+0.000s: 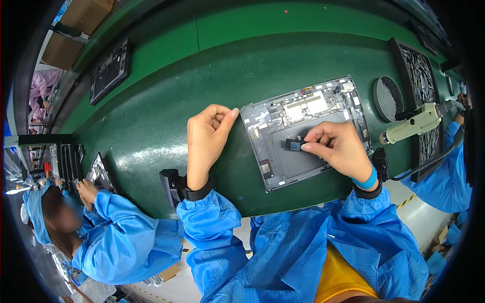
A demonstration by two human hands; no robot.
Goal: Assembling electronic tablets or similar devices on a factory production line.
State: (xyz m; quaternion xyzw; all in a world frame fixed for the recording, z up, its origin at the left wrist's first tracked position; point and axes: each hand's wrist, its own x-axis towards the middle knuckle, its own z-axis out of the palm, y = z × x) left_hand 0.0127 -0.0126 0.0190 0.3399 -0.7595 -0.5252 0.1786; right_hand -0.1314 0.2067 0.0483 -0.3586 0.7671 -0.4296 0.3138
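An opened laptop or tablet housing [298,159] lies slightly turned on the green bench, with its circuit board [308,106] and thin wires showing along the far half. My right hand [341,146] is over its middle, pinching a small black rectangular part [294,145] with a bluish-grey face. Whether that part touches the housing, I cannot tell. My left hand [209,134] is raised beside the housing's far left corner, fingers curled and thumb against forefinger. Anything tiny between those fingertips is too small to make out.
To the right are a round container [388,98] of small parts, a pale green power tool [414,125] and a dark tray [404,55] of silvery pieces. Another open housing [110,71] sits far left. A co-worker in blue [121,237] handles a device [101,172] at left.
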